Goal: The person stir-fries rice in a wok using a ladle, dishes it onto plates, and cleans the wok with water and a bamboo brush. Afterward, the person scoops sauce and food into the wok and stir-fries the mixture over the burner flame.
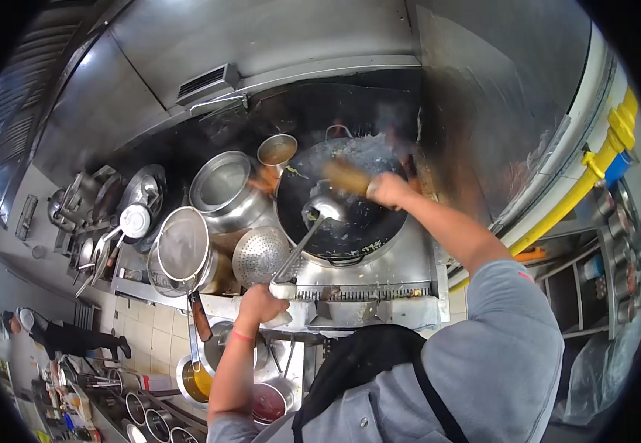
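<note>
My left hand (260, 304) is closed round the handle of a ladle (307, 240), with something white, cloth-like, at the grip. The ladle's round metal bowl sits inside a large black wok (364, 240) in front of me. Over the far side of the wok, my right hand (390, 190) grips a tan wok brush (346, 177), blurred by motion. Pale wet residue and small food bits cling to the wok's inside. The wok rests on a steel range (401, 273).
Left of the wok stand a large metal pot (221, 181), a small pot of brown liquid (277, 150), a perforated strainer (257, 257) and a mesh sieve (182, 244). A yellow pipe (556, 207) runs along the right. Another person (62, 336) stands at far left.
</note>
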`<state>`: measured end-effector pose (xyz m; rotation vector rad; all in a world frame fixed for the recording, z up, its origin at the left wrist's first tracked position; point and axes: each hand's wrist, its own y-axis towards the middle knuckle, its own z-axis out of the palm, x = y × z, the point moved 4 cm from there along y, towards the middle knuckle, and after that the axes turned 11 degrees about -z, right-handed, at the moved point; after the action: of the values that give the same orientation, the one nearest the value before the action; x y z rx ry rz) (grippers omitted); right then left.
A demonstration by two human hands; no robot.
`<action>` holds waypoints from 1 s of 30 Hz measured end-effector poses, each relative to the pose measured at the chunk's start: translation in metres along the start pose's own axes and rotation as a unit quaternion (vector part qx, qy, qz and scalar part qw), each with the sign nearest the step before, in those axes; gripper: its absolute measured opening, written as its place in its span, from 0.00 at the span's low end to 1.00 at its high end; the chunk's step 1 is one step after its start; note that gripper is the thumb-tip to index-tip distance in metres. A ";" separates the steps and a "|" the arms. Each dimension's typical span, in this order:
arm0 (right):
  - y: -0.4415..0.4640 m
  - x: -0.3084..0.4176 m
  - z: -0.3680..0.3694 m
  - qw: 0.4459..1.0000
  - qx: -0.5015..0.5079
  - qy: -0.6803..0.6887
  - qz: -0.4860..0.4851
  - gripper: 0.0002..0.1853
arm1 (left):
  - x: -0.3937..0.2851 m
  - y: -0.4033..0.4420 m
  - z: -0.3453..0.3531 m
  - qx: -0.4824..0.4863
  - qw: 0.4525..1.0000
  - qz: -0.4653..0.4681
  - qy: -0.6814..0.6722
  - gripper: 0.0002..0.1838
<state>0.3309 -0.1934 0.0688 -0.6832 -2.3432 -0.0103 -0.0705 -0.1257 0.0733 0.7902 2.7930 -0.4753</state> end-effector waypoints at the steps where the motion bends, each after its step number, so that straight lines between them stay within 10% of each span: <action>1: -0.011 0.001 0.013 0.995 0.065 0.072 -0.017 0.20 | 0.003 -0.005 0.002 -0.026 0.999 -0.031 0.020 0.27; 4: 0.054 -0.048 0.010 0.967 0.001 -0.234 -0.100 0.23 | 0.014 -0.032 0.003 -0.070 0.992 -0.029 0.101 0.27; 8: 0.001 -0.004 0.014 0.987 0.019 0.157 0.005 0.21 | 0.014 -0.042 -0.004 -0.137 0.976 0.002 0.171 0.13; 12: 0.050 -0.044 0.019 0.985 0.042 -0.156 -0.061 0.25 | 0.020 -0.045 -0.011 -0.200 0.960 0.070 0.181 0.07; 17: -0.018 0.010 0.025 0.993 0.008 0.114 -0.043 0.24 | 0.012 -0.021 -0.006 -0.182 0.968 0.067 0.156 0.07; 21: -0.032 0.012 -0.027 0.920 0.069 -0.364 -0.126 0.21 | 0.015 -0.015 -0.007 -0.151 0.975 0.054 0.157 0.09; 26: -0.072 0.053 0.023 0.936 0.041 -0.250 -0.243 0.25 | -0.005 0.015 -0.001 -0.111 0.983 0.032 0.145 0.12; 30: -0.023 0.000 -0.029 0.919 0.045 -0.391 -0.031 0.18 | 0.048 0.014 0.013 0.002 0.983 -0.078 -0.163 0.24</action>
<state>0.3377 -0.2184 0.0947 -0.6379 -3.1004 0.4109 -0.1015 -0.0965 0.0445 0.4467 2.5551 -0.5785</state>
